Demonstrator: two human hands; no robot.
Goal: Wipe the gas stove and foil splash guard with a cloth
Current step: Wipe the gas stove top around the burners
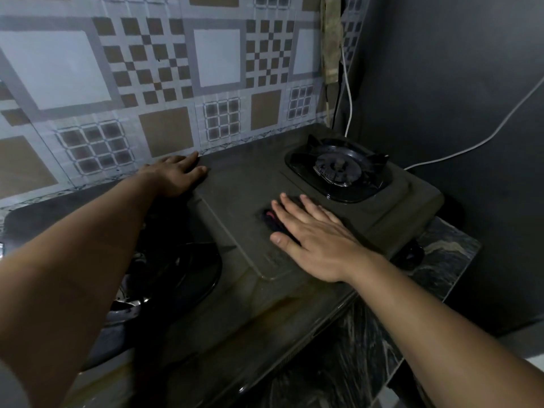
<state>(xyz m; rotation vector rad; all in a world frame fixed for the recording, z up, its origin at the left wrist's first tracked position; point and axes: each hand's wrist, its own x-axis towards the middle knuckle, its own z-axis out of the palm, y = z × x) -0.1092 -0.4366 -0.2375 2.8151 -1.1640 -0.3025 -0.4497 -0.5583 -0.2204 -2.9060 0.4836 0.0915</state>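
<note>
A dark gas stove (250,184) fills the middle of the head view, with one burner (338,169) at its far right. Behind it stands the foil splash guard (147,83), printed with grey and brown squares. My right hand (312,237) lies flat, fingers spread, pressing a dark cloth (269,217) with a red patch onto the stove top just in front of the burner. Most of the cloth is hidden under the palm. My left hand (176,172) rests palm down on the stove's back left edge, touching the foot of the splash guard, holding nothing.
A second burner area (182,272) with a dark pan support lies under my left forearm. A white cable (441,157) runs along the dark right wall (456,83). The stove sits on a marbled black countertop (441,260), whose edge drops off at lower right.
</note>
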